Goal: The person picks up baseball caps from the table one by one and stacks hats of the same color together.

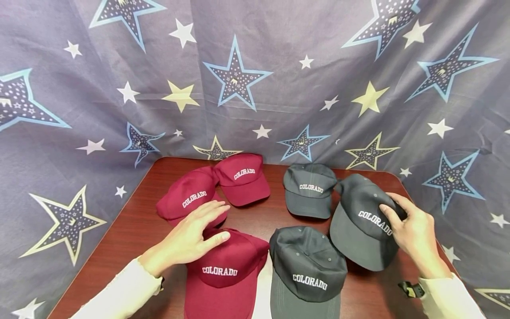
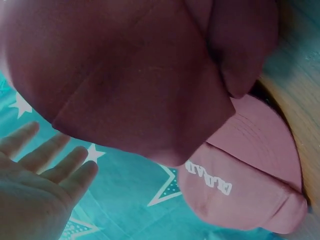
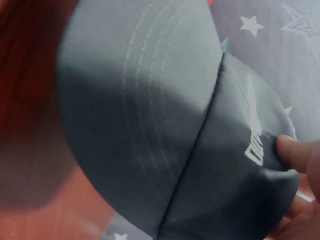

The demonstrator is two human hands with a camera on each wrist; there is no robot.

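My right hand [image 1: 414, 226] grips a dark grey baseball cap [image 1: 360, 226] by the side of its crown, thumb near the white COLORADO lettering. Its curved brim [image 3: 125, 100] fills much of the right wrist view. Over the maroon caps, my left hand [image 1: 189, 235] is spread with fingers extended and holds nothing. Below it lies the front maroon cap [image 1: 219, 288], and just beyond the fingers is the left maroon cap [image 1: 181, 190], partly hidden by them. A third maroon cap [image 1: 243, 177] sits farther back. The left wrist view shows the left hand's fingers [image 2: 55, 165] straight beside a maroon crown.
Two more grey caps, one at the back [image 1: 308, 188] and one in front [image 1: 307, 266], rest on the reddish-brown wooden table [image 1: 115, 261]. A star-patterned grey cloth [image 1: 247, 124] hangs behind the table and along both sides.
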